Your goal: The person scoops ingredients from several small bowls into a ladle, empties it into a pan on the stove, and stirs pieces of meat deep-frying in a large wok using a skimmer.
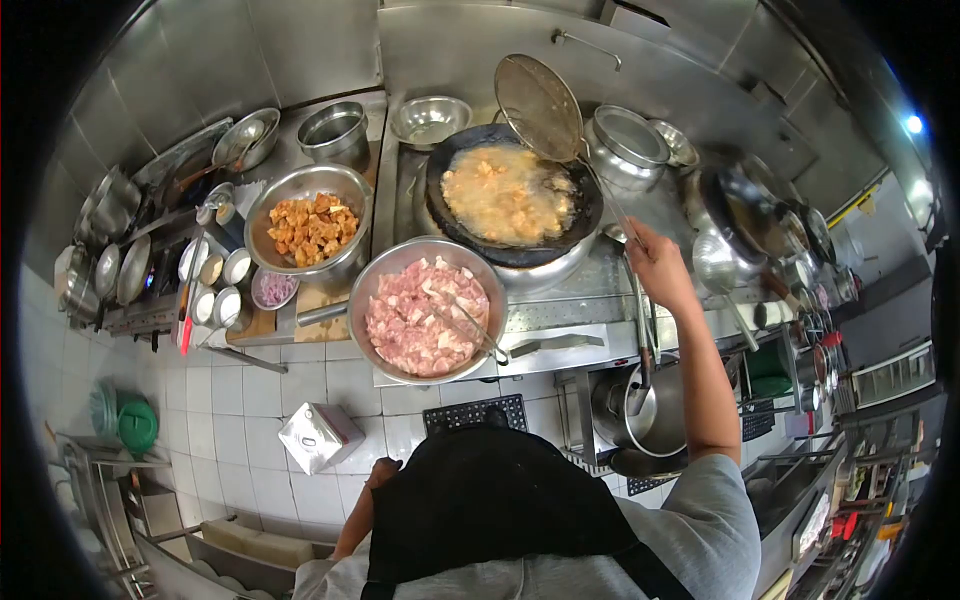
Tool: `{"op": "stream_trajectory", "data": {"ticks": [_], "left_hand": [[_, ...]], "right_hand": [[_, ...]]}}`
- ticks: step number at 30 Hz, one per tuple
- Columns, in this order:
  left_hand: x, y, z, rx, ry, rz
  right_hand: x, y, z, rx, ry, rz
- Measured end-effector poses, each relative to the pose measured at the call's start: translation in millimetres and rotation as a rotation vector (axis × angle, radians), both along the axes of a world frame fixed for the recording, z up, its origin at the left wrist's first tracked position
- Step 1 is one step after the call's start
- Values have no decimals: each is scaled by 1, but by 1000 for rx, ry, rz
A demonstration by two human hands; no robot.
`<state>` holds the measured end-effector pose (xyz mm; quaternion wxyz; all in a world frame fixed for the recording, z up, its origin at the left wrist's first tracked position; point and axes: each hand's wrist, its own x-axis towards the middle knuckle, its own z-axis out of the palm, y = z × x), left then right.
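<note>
My right hand (657,262) is closed round the handle of a large mesh skimmer (540,105). The skimmer's round head is tilted above the back edge of a black wok (440,213), where pieces fry in bubbling oil. My left hand (383,472) hangs low beside the black apron; its fingers are partly hidden, and what it holds, if anything, does not show. In front of the wok, a steel pan of raw meat (425,325) has metal tongs (467,322) lying in it. Left of the wok stands a steel bowl of orange-brown coated pieces (312,230).
Small containers and a bowl of chopped onion (274,288) stand at the left. A steel pot (628,146) is right of the wok, with ladles below it. A metal tin (318,438) and a black mat (475,411) are on the tiled floor.
</note>
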<state>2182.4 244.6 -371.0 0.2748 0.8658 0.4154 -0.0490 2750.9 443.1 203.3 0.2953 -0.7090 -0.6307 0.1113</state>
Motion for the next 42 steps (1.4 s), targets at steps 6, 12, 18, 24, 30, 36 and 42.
{"op": "stream_trajectory", "data": {"ticks": [6,12,18,24,30,36,42], "left_hand": [[7,3,9,-73,140,6],[8,10,-5,-116,237,-51],[9,30,73,-248,-114,175],[13,7,-9,35,2,1],[22,4,2,-13,109,36],[19,-6,46,-54,-118,216],[8,-23,-16,-174,23,206]], "right_hand": [[-4,-4,-22,49,-47,130],[-24,26,-51,-120,-334,130],[-2,19,19,118,-311,154],[-2,53,-30,-113,-408,179],[-14,74,-26,-117,-481,88],[0,39,53,-52,-485,146],[4,68,-9,-232,-506,168]]}}
